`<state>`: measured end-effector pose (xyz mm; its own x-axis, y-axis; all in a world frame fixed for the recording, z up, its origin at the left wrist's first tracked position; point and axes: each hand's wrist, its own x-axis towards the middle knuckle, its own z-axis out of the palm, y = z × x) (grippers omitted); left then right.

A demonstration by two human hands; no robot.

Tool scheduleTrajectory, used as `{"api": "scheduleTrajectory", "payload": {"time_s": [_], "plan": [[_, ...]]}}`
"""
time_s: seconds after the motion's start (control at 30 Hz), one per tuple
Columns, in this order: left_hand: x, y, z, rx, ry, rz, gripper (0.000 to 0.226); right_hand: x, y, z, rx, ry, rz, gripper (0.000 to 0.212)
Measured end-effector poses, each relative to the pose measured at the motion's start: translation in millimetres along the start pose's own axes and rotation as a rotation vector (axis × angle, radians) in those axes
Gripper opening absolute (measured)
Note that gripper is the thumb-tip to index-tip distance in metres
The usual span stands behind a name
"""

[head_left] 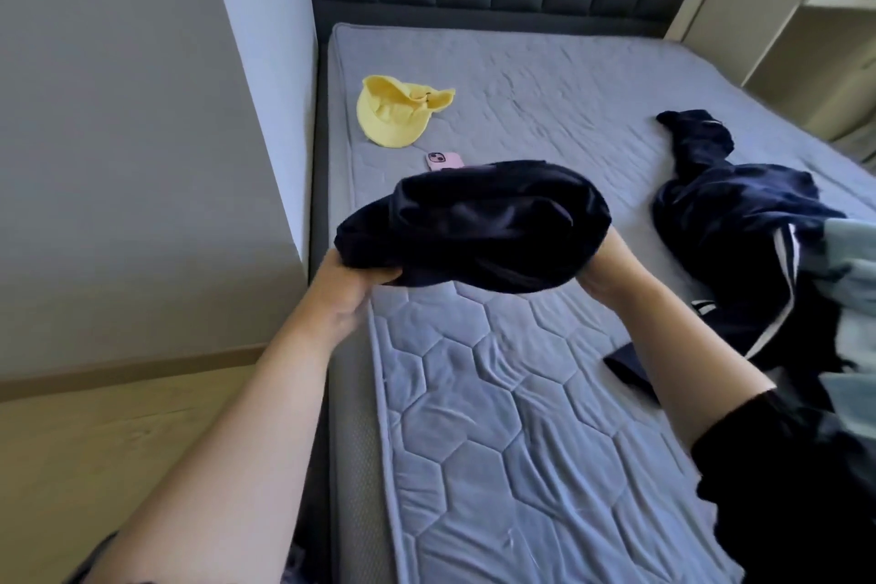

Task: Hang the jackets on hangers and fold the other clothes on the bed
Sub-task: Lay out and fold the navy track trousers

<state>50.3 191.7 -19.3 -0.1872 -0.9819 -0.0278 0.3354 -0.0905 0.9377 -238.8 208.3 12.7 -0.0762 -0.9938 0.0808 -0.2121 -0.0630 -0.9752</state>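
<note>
Garment (474,223): dark navy, bundled, held in the air above the bed (474,417), over its wall-side edge.
Left grip (353,275): closed on the garment's end, thumb pinching the cloth.
Right grip (611,266): at the garment's other end, fingers hidden under cloth; cannot tell if closed.
Jacket (739,223): navy, white stripes, crumpled on the bed, touching pale blue cloth (853,266).
Hat (393,116): yellow, on the bed.
Phone (444,160): pink, face down, between hat and garment.
</note>
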Motion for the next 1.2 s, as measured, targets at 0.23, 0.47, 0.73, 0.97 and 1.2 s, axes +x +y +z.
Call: {"api": "scheduleTrajectory", "payload": {"time_s": [0.23,0.47,0.73,0.97,1.2], "plan": [[-32,-47,-58,0.655,-0.142,-0.423,0.061,-64,81,-9,-0.598,-0.425,0.408,0.069],[-33,-67,-33,1.224,-0.274,-0.163,0.014,-80,86,38,-0.537,0.119,0.082,0.012],[-49,-87,-25,1.513,-0.337,0.074,0.011,-90,97,57,-1.222,-0.224,-0.344,0.014],[-43,-89,-32,1.260,-0.349,-0.243,0.024,-51,86,35,-0.699,-0.053,0.396,0.018],[-44,-99,-33,1.298,-0.146,-0.087,0.028,-38,97,48,-0.427,0.214,0.589,0.036]]}}
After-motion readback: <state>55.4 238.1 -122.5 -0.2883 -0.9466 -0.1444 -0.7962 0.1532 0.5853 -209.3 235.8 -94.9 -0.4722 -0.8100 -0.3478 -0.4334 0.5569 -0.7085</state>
